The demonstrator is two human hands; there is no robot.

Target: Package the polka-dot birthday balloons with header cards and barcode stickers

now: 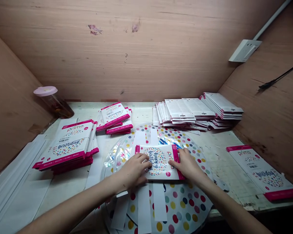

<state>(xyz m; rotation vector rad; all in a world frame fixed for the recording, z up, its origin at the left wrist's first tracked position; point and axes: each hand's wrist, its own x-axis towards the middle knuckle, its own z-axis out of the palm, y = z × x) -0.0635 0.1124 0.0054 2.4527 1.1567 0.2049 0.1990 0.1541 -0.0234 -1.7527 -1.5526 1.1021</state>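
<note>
A printed birthday balloon packet (158,162), white with pink ends, lies sideways in front of me. My left hand (133,170) has its bent fingers on the packet's left end, with the thumb low near the front edge. At the right end, my right hand (187,164) grips the pink border, thumb on top and fingers around the far side. Beneath the packet spreads a flat, round foil balloon (185,208) with coloured dots. White paper strips (144,208) lie across the balloon and stick out before and behind the packet.
Packet stacks stand at left (70,143), back centre (114,115) and back right (188,110). More packets (261,172) lie at the right edge. A pink-lidded jar (55,102) leans at back left, near white sheets (21,182). Board walls (146,65) enclose the table.
</note>
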